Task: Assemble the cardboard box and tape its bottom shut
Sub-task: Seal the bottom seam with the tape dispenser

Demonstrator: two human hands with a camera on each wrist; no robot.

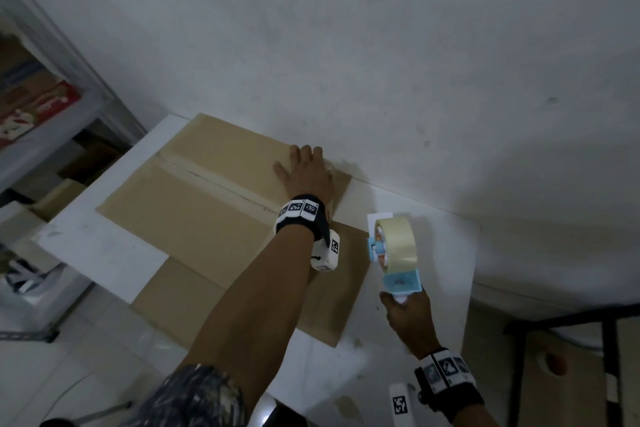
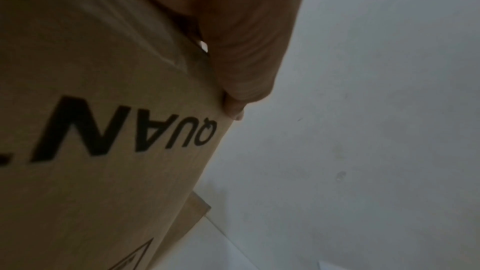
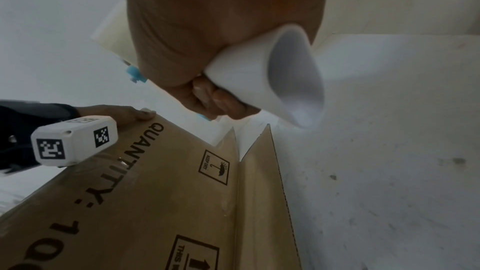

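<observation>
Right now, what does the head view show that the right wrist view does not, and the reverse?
Only the head view shows the taped seam along the box top, the tape roll on the dispenser, and shelving at left. Only the right wrist view shows the printed QUANTITY lettering and the dispenser's white handle inside the right hand. Both show the cardboard box under the left hand.

Black wristbands with square-coded white blocks; patterned dark sleeve.

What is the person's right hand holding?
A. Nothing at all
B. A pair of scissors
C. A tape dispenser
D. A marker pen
C: the right hand grips the white handle of a blue tape dispenser loaded with a tape roll, beside the cardboard box.
</observation>
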